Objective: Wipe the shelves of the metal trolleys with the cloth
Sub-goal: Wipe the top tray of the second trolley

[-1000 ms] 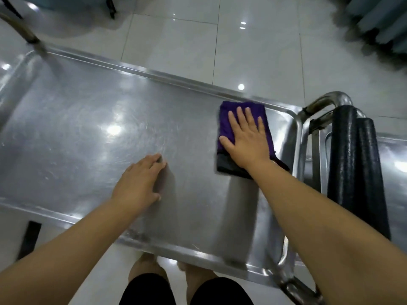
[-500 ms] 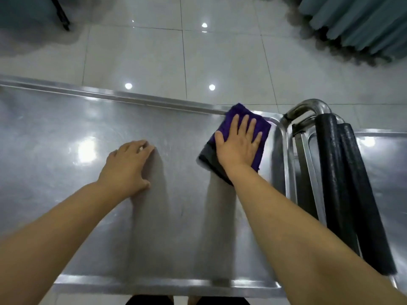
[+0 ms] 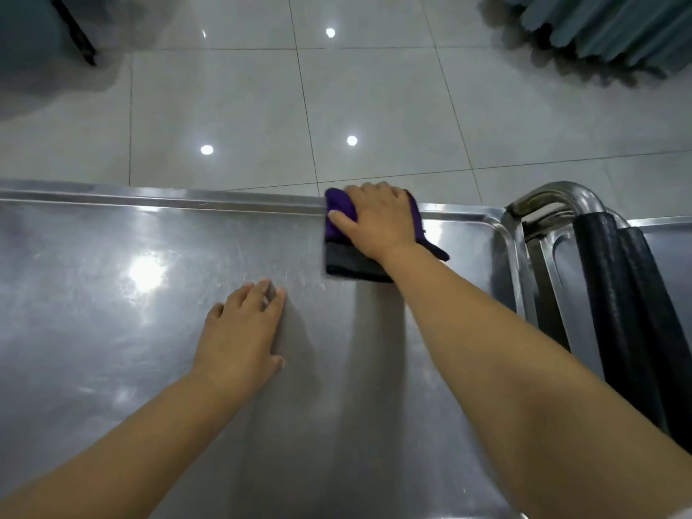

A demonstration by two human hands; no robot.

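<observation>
The top shelf of a metal trolley (image 3: 112,331) fills the lower part of the view. A purple cloth with a dark grey edge (image 3: 352,264) lies at the shelf's far rim, right of centre. My right hand (image 3: 378,222) holds the cloth against that rim, its fingers bent over the edge with the cloth under them and the thumb pointing left. My left hand (image 3: 239,335) rests flat on the bare shelf, nearer to me and left of the cloth, holding nothing.
At the right end stand the trolley's bent steel handle (image 3: 554,200) and two black foam-covered bars (image 3: 636,331). A second metal shelf (image 3: 674,241) lies beyond them. Glossy floor tiles (image 3: 262,106) lie behind, with grey-green curtain folds (image 3: 599,28) at top right.
My right hand has slid the cloth away from me and leftward, from the shelf's flat right part onto the far rim, where its fingers now bend over. My left hand has stayed put.
</observation>
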